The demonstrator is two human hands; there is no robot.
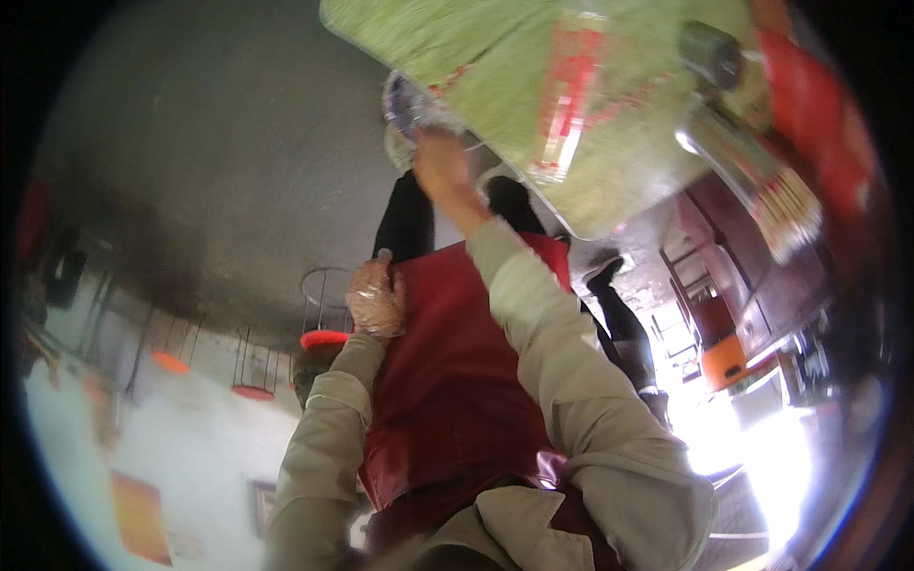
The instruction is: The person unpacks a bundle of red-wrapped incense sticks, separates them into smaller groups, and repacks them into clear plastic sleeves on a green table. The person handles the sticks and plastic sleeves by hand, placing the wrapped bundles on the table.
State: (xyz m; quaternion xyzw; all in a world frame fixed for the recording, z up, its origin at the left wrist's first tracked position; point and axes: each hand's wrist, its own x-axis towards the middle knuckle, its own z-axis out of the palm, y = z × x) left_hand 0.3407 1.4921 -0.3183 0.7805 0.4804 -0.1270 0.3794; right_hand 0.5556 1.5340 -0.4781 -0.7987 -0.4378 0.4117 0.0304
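Note:
My left hand point(377, 296), in a thin clear plastic glove, is beside the lower edge of a dark red apron point(457, 342). Its back faces up and its fingers look curled, with the palm hidden. My right hand point(443, 160) reaches forward past the near edge of a table with a green top point(485, 86). It is motion-blurred, and clear plastic shows around its fingertips. Just beyond it is a purplish round container point(403, 103), partly under the table's edge. Whether the right hand grips anything cannot be told.
On the table lie a clear and red package point(568, 100), a dark cylindrical object point(710, 53) and a holder of thin sticks point(785, 210). Stools with red and orange seats point(325, 339) stand at left. Another person's leg point(618, 307) is at right, near dark red furniture point(757, 264).

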